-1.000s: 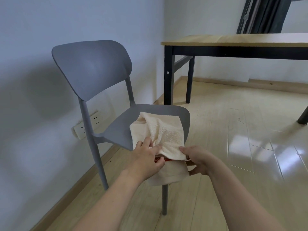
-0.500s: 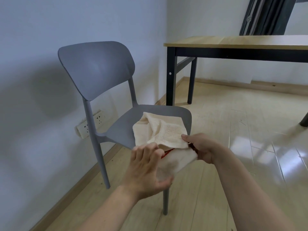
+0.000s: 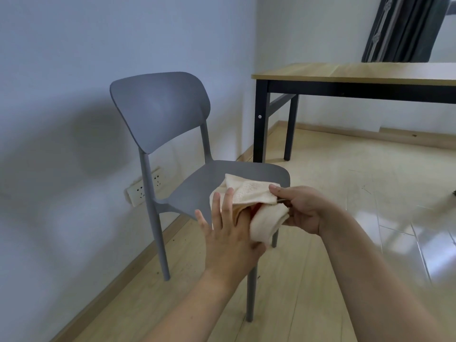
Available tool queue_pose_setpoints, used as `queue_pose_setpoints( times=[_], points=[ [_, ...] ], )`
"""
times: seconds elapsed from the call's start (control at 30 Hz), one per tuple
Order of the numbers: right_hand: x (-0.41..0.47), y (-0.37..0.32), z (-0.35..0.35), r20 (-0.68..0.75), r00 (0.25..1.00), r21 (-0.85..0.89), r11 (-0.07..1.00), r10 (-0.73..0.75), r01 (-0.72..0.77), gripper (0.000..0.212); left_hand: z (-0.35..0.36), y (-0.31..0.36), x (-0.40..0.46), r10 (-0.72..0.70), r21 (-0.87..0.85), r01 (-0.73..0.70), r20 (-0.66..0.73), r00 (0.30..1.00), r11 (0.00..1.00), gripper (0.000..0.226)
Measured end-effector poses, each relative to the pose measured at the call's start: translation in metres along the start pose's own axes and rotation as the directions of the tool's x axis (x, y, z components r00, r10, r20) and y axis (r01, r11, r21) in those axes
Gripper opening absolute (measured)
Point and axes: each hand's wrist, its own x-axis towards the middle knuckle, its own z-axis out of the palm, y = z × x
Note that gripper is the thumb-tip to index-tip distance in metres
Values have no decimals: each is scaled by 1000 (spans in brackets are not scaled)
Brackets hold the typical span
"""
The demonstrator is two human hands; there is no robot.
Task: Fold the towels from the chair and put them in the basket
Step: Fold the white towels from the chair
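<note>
A cream towel (image 3: 249, 195) lies bunched at the front edge of the grey chair (image 3: 160, 112) seat, with a lower roll of it hanging past the edge. My right hand (image 3: 299, 208) grips the towel's right end, thumb on top. My left hand (image 3: 228, 233) has straight, spread fingers; some lie on the towel's left side and one slides into the fold, with the thumb under the lower roll. A bit of red shows inside the fold. No basket is in view.
A wooden-topped table (image 3: 357, 72) with black legs stands to the right behind the chair. A wall socket strip (image 3: 144, 187) sits low on the left wall. Light wooden floor (image 3: 345, 218) spreads right and forward. Dark curtains (image 3: 404, 28) hang at the back.
My right hand has lifted the towel's right end up from the seat edge. My left hand let go of its pinch, opened, and slid against the towel's left side.
</note>
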Motion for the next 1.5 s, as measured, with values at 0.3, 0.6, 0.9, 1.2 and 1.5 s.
queue_pose_setpoints(
  times=[0.3, 0.6, 0.9, 1.2, 1.5],
  points=[
    [-26, -4, 7, -22, 991, -79, 988, -132, 130, 28, -23, -16, 12, 66, -446, -135, -166, 984, 885, 29],
    [-60, -22, 18, 101, 875, -302, 824, -472, 480, 17, -82, -32, 19, -26, -610, 41, 33, 999, 792, 29],
    [-55, -1, 6, 44, 890, -375, 818, -454, 436, 39, -93, -34, 7, 88, -665, 8, 112, 990, 747, 25],
    [-56, 6, 2, 86, 833, -645, 607, -546, 464, 7, -95, -29, 8, 187, -601, -84, 110, 976, 794, 26],
    [-68, -4, 0, 130, 760, -698, 485, -637, 527, 3, -98, -27, 12, 197, -418, -135, 107, 975, 898, 17]
  ],
)
